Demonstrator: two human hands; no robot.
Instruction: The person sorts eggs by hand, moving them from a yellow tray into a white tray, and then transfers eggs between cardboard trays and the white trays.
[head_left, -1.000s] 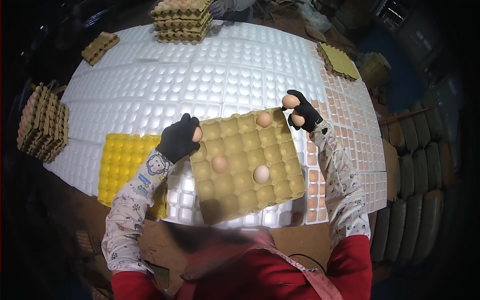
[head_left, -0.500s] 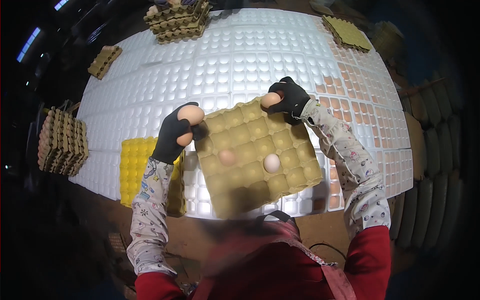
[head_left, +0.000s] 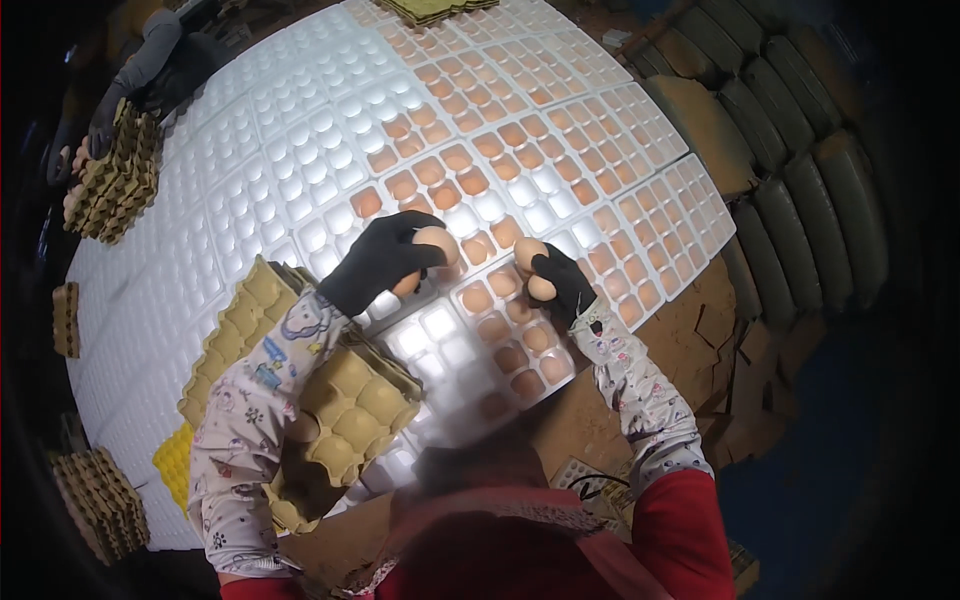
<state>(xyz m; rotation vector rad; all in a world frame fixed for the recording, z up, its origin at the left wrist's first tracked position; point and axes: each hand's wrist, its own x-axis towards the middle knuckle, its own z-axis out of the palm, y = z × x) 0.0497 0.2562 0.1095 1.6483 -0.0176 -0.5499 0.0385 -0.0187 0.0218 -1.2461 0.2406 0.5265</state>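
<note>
My left hand, in a black glove, is closed on brown eggs. One egg sits between thumb and fingers, and another shows below the palm. My right hand, also black-gloved, grips two brown eggs; the upper egg is at the fingertips. Both hands hover over white moulded trays, whose pockets on the right hold many brown eggs. Under my left forearm lie tan pulp egg trays, with an egg in one, partly hidden by the sleeve.
A yellow tray peeks out left of my sleeve. Stacked pulp trays stand at the far left beside another person's grey sleeve. More stacked trays are at lower left. Dark bulky sacks line the right side.
My view has swung right, toward the egg-filled trays. Both hands have left the pulp tray, which now lies under my left forearm. They still carry eggs, now closer together over the white trays.
</note>
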